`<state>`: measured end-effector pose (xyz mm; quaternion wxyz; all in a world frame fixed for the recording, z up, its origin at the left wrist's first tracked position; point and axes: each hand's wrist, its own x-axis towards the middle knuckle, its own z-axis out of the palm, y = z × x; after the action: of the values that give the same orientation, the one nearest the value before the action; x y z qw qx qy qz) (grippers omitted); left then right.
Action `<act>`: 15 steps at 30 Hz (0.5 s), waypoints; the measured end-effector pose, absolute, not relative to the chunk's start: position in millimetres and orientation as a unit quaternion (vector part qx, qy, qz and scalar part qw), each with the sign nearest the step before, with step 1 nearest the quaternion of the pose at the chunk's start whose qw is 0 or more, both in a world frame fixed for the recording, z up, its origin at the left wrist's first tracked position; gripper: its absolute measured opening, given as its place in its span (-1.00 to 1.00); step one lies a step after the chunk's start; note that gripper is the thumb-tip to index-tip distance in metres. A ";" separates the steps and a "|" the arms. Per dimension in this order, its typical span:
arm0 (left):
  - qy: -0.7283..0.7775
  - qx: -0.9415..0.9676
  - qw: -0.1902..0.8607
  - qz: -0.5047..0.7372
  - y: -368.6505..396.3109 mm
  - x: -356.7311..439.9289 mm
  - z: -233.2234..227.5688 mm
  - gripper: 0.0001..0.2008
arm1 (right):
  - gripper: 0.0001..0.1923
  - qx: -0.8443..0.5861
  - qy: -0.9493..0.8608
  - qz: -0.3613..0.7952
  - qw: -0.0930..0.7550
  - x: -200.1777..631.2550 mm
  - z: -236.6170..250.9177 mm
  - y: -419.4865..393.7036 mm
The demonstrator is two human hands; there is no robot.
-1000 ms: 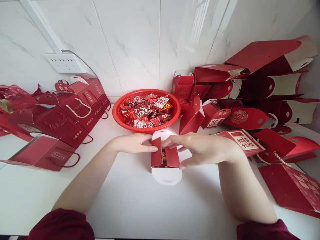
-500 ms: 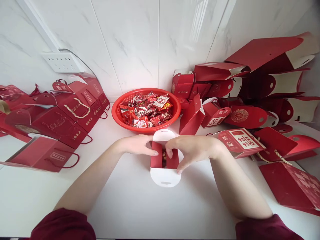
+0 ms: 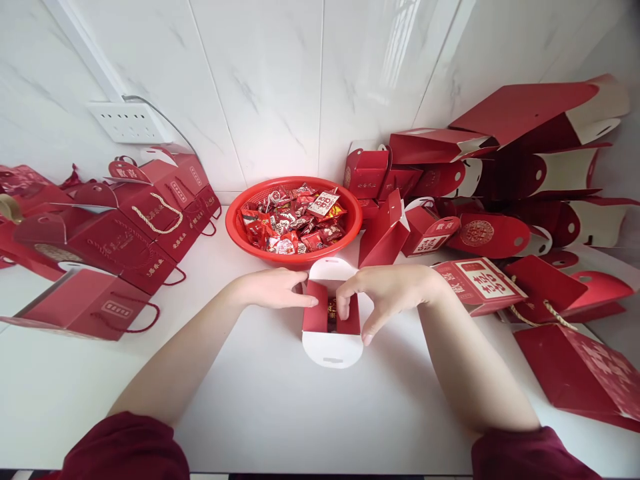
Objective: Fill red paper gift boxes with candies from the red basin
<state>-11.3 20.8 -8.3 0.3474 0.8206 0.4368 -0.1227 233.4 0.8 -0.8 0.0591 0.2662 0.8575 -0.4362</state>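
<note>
Small box [image 3: 332,327]: it stands on the white table [image 3: 280,407], in the middle, at 6 o'clock from the red basket [image 3: 235,227]. Its two red side flaps are folded inward, while the white rounded flaps at 12 and 6 o'clock lie open.

Left hand [image 3: 273,288]: it comes from 9 o'clock and its fingertips press on the left red flap, probably to keep that flap down and the box steady.

Right hand [image 3: 387,293]: it comes from 3 o'clock; the fingers are bent over the right red flap and push it inward, and the thumb rests at the lower right corner of the box.

Inside the box: in the narrow gap between the red flaps something dark and wrapped shows; it seems to be candy, but I cannot tell how many pieces.

Basket contents: many wrapped candies [image 3: 295,223], mostly red, fill it loosely.

Boxes at 9 o'clock: closed red boxes with cord handles [image 3: 125,233] stand together.

Boxes at 2 o'clock: open and flat red boxes [image 3: 500,193] lie in a pile against the wall, seemingly with nothing in them.
</note>
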 end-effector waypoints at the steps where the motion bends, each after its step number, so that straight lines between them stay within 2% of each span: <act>1: 0.427 0.823 0.355 -0.119 20.6 -13.5 -7.0 -0.49 | -0.56 0.261 0.860 -0.436 0.042 236.0 3.9 -0.9; 6: 0.414 0.829 0.372 -0.042 19.2 -22.3 -2.1 -0.58 | -0.68 0.265 0.873 -0.408 -0.036 245.1 27.9 -15.8; 9: 0.418 0.825 0.379 -0.013 20.4 -20.1 -5.3 -0.59 | -0.64 0.290 0.881 -0.374 -0.007 237.0 32.0 -37.6; 11: 0.415 0.819 0.397 -0.023 23.0 -16.9 -9.9 -0.59 | -0.60 0.337 0.890 -0.305 0.021 225.6 28.7 -56.8; 15: 0.395 0.823 0.408 -0.026 27.7 -12.6 -16.4 -0.61 | -0.72 0.355 0.914 -0.199 -0.008 205.9 16.8 -83.5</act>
<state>-12.6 27.7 -16.4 0.4076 0.8230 0.3949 -0.0256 205.9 -83.5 16.8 -0.0079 0.3547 0.9136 -0.1986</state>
